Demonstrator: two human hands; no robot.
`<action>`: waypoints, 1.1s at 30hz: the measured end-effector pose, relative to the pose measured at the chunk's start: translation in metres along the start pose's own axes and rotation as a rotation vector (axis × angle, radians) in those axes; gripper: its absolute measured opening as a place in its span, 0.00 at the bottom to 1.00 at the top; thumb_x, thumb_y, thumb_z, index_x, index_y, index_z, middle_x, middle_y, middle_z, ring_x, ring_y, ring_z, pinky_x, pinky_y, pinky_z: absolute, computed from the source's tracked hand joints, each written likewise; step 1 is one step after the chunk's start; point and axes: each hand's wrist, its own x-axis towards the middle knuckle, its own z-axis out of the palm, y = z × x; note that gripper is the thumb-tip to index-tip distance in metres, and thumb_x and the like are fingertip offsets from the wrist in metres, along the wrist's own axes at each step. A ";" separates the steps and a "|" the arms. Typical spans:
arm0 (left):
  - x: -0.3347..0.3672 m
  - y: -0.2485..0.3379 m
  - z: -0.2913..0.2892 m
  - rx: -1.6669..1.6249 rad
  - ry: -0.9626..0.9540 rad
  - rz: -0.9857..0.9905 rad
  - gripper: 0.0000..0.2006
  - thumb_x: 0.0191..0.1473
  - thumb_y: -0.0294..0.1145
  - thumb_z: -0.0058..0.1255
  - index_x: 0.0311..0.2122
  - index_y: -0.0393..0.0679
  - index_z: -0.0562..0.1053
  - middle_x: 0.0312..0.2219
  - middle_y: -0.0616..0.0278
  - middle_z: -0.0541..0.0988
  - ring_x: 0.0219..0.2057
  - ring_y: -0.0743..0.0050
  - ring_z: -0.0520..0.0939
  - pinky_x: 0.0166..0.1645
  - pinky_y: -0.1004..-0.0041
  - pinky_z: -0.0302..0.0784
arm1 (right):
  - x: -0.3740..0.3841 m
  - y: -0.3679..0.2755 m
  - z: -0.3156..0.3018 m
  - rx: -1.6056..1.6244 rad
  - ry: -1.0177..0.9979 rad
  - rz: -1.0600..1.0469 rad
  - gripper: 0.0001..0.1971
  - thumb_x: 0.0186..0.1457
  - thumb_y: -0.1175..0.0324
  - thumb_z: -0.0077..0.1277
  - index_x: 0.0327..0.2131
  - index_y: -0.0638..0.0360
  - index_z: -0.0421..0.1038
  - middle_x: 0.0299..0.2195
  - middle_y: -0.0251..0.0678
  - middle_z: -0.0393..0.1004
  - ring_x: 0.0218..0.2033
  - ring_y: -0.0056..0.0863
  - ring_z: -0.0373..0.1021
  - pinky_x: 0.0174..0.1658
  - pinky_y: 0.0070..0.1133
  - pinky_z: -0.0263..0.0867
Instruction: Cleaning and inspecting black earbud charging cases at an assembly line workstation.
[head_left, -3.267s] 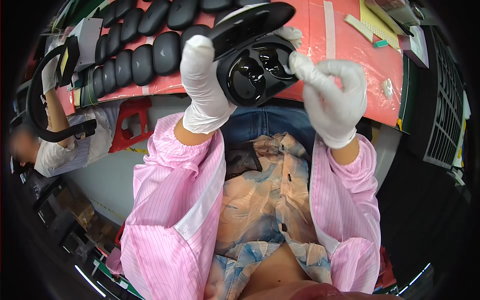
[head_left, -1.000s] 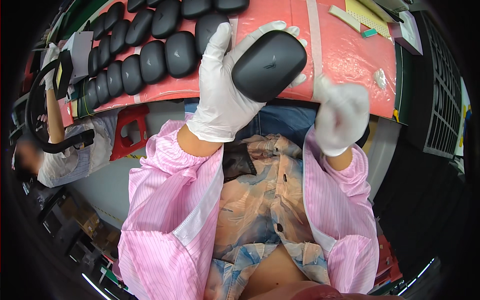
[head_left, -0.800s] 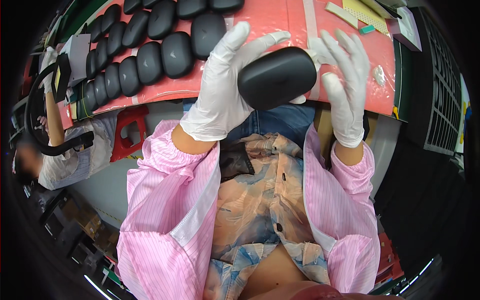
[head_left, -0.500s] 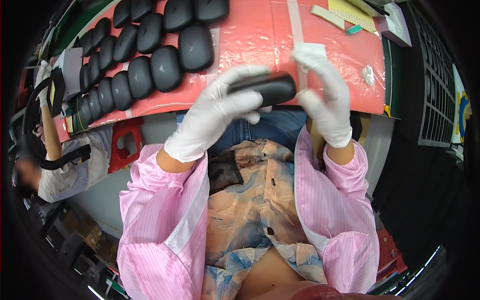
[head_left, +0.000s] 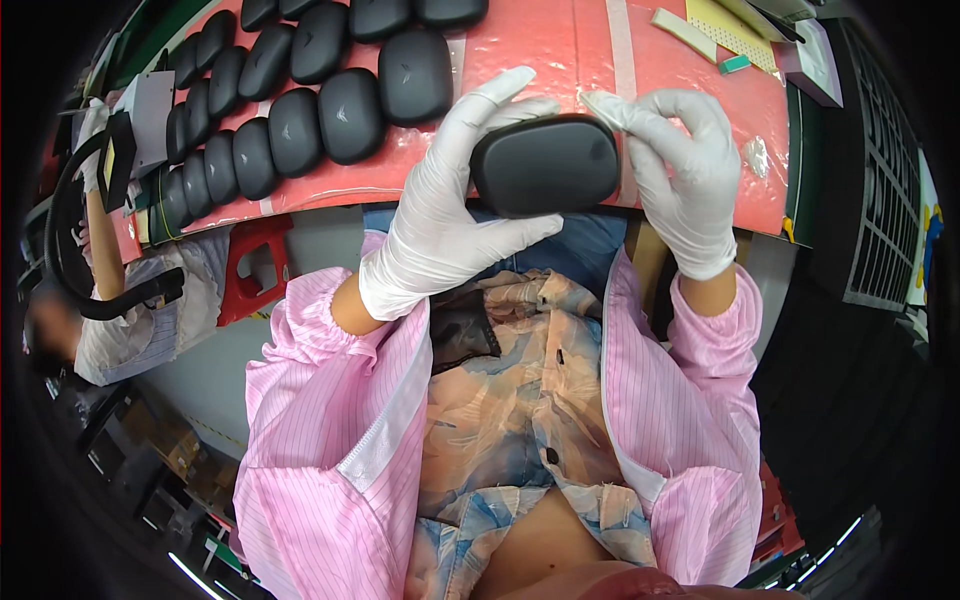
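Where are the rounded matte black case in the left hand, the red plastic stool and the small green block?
Rounded matte black case (head_left: 545,166), head view: middle of its smooth broad face.
Red plastic stool (head_left: 234,288), head view: solid side left of its opening.
Small green block (head_left: 735,64), head view: its upper face.

2 gloved hands, 1 left hand (head_left: 430,225) and 1 right hand (head_left: 690,170), share 1 red-covered table (head_left: 540,50) with 1 held black case (head_left: 545,165), at least 18 more cases (head_left: 352,115), 1 pale bar (head_left: 684,33) and 1 turquoise block (head_left: 734,64); nearby, 1 red stool (head_left: 242,290) and 1 co-worker (head_left: 150,335).
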 end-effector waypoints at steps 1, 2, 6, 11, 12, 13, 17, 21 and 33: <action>0.001 0.001 0.000 0.006 -0.009 0.006 0.51 0.36 0.21 0.69 0.65 0.42 0.50 0.55 0.53 0.68 0.55 0.66 0.72 0.59 0.68 0.66 | 0.003 0.004 0.003 0.078 0.017 0.026 0.16 0.42 0.82 0.54 0.37 0.55 0.78 0.29 0.34 0.72 0.33 0.33 0.69 0.37 0.25 0.65; 0.003 0.002 0.000 0.014 -0.018 0.015 0.51 0.36 0.20 0.68 0.65 0.42 0.50 0.55 0.53 0.68 0.55 0.66 0.72 0.60 0.68 0.66 | 0.006 0.006 0.004 0.157 0.037 0.048 0.16 0.43 0.82 0.53 0.37 0.55 0.78 0.30 0.35 0.73 0.33 0.33 0.69 0.38 0.26 0.65; 0.001 0.014 -0.004 -0.015 0.015 -0.023 0.46 0.40 0.18 0.64 0.64 0.42 0.51 0.55 0.52 0.69 0.54 0.69 0.71 0.59 0.71 0.66 | 0.009 0.017 -0.008 -0.102 -0.062 0.070 0.21 0.46 0.80 0.53 0.46 0.55 0.74 0.37 0.41 0.72 0.45 0.41 0.66 0.48 0.32 0.63; 0.018 0.015 -0.015 0.079 -0.137 -0.089 0.41 0.45 0.34 0.66 0.61 0.38 0.55 0.48 0.49 0.72 0.50 0.68 0.74 0.55 0.71 0.68 | -0.001 -0.018 -0.013 0.301 -0.253 -0.080 0.35 0.32 0.72 0.64 0.51 0.55 0.69 0.53 0.44 0.66 0.52 0.44 0.65 0.53 0.35 0.62; 0.029 0.040 -0.015 0.255 -0.277 -0.132 0.37 0.49 0.42 0.61 0.59 0.37 0.57 0.46 0.45 0.74 0.48 0.61 0.77 0.53 0.69 0.71 | -0.007 -0.017 -0.010 0.272 -0.154 -0.087 0.31 0.34 0.72 0.63 0.49 0.58 0.70 0.47 0.42 0.71 0.44 0.41 0.70 0.48 0.32 0.65; 0.038 0.046 -0.018 0.306 -0.348 -0.086 0.36 0.51 0.45 0.59 0.59 0.38 0.58 0.46 0.43 0.74 0.47 0.56 0.78 0.52 0.67 0.71 | -0.007 -0.015 -0.011 0.267 -0.058 -0.048 0.29 0.36 0.74 0.62 0.48 0.59 0.70 0.45 0.42 0.72 0.42 0.40 0.71 0.47 0.31 0.66; 0.110 0.064 -0.043 0.685 -0.387 0.098 0.31 0.53 0.53 0.52 0.53 0.37 0.66 0.45 0.43 0.74 0.47 0.50 0.76 0.52 0.62 0.71 | -0.021 0.016 -0.023 0.399 0.426 0.514 0.24 0.52 0.80 0.46 0.54 0.67 0.61 0.50 0.42 0.68 0.51 0.32 0.66 0.56 0.26 0.60; 0.241 0.055 -0.087 0.795 -0.030 -0.005 0.21 0.51 0.41 0.52 0.40 0.30 0.73 0.33 0.48 0.80 0.35 0.60 0.81 0.42 0.69 0.74 | -0.038 0.083 -0.038 0.122 0.501 0.875 0.18 0.59 0.69 0.48 0.51 0.67 0.65 0.47 0.41 0.70 0.48 0.29 0.67 0.53 0.25 0.61; 0.489 -0.048 -0.189 1.634 0.463 -0.111 0.39 0.48 0.63 0.50 0.64 0.66 0.55 0.65 0.53 0.49 0.65 0.37 0.47 0.62 0.35 0.46 | -0.042 0.099 -0.018 -0.481 0.388 0.666 0.19 0.60 0.69 0.43 0.52 0.68 0.64 0.50 0.48 0.68 0.52 0.45 0.62 0.56 0.35 0.57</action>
